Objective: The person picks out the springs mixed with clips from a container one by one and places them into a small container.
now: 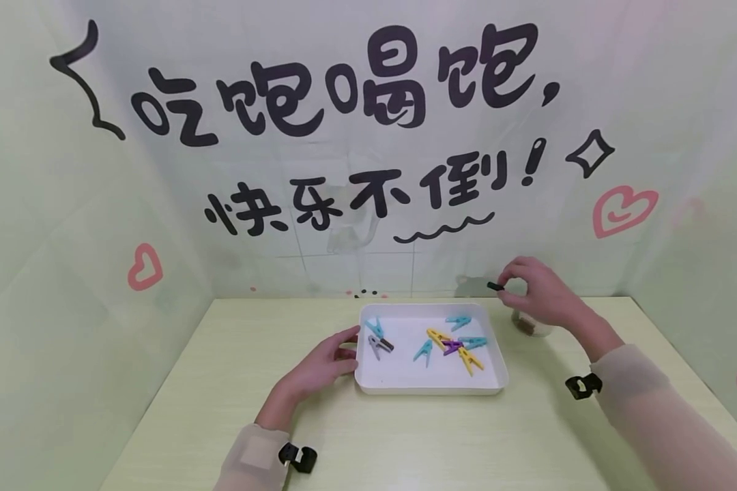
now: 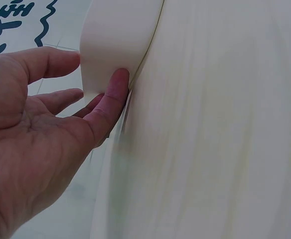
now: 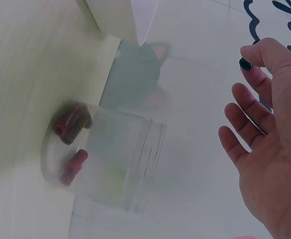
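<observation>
Between thumb and index finger, my right hand [image 1: 537,293] pinches a small dark green cylinder [image 1: 495,286]; its end [image 3: 245,63] shows in the right wrist view. Below that hand, partly hidden by it in the head view, stands a clear open jar [image 3: 118,154] with a few ridged reddish-brown pieces [image 3: 74,167] at its bottom. My left hand [image 1: 322,365] rests its fingers against the left wall of a white tray [image 1: 430,391]. Inside lie several teal clothespins [image 1: 426,351], yellow ones [image 1: 469,360], a purple one [image 1: 452,348], a grey one [image 1: 374,346] and a short dark piece [image 1: 387,345].
The tray stands near the back of a pale wood-grain table [image 1: 405,443], with the jar just right of it. Behind the table hangs a printed white backdrop [image 1: 356,273] with black lettering, and more of it closes off both sides.
</observation>
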Available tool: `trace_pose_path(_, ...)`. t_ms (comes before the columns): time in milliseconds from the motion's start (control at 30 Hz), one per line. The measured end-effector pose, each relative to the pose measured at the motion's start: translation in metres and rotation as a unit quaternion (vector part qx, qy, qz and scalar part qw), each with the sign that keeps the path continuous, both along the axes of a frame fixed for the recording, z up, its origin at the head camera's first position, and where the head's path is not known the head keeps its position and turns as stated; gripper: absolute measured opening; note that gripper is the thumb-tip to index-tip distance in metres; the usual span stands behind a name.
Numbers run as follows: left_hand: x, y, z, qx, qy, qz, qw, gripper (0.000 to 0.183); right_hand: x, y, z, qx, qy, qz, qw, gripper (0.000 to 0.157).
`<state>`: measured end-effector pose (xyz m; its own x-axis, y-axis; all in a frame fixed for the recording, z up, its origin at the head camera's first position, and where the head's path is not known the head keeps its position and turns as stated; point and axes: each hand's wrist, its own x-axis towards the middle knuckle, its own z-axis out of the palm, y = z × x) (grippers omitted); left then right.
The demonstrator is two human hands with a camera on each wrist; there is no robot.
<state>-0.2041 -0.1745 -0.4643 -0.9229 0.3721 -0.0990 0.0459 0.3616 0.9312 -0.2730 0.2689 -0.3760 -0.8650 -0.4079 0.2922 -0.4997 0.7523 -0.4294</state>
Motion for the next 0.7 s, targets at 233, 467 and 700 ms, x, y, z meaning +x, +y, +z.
trace_pose_path(233,0.0,-0.001,-0.001,0.003,0.0,-0.001,1.0,0.067,0.005,0.021,-0.005,-0.017,-0.003,-0.026,1.0,0.009)
trace_pose_path(467,0.001,-0.001,0.0,-0.002,0.0,-0.002,1.0,0.067,0.009,0.042,-0.013,-0.025,0.009,-0.042,0.999,0.009)
trace_pose_path(700,0.001,-0.001,0.0,-0.003,0.005,-0.001,1.0,0.067,0.008,0.059,-0.023,-0.029,0.054,-0.044,0.997,0.008)
